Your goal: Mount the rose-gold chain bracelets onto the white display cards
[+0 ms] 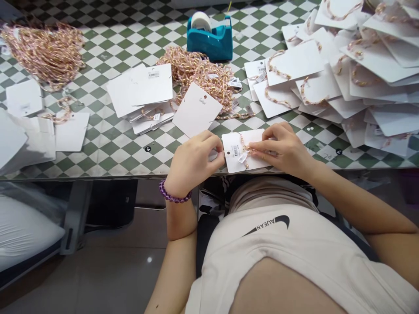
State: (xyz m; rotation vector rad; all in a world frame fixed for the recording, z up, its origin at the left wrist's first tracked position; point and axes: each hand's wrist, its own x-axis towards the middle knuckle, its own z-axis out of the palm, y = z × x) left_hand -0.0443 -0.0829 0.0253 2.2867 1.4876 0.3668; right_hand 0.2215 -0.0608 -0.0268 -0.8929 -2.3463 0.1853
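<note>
A white jewelry card (231,163) with a barcode sticker lies at the table's front edge, between my hands. Across it runs a pink and gold beaded bracelet (242,140) with a small white tag (242,157). My left hand (199,159) pinches at the card's left edge, thumb and forefinger together; a purple bead bracelet is on that wrist. From the right, my right hand (281,146) reaches over the card, its fingertips closed on the beaded bracelet near the middle. Just beyond, a bare white card (197,109) leans on a pile of beaded bracelets (209,78).
A teal tape dispenser (209,41) stands behind the bracelet pile. White cards (144,87) are stacked left of it. Many carded bracelets (347,78) heap up at the right. Another bracelet bundle (46,52) and more cards (24,98) lie at the far left.
</note>
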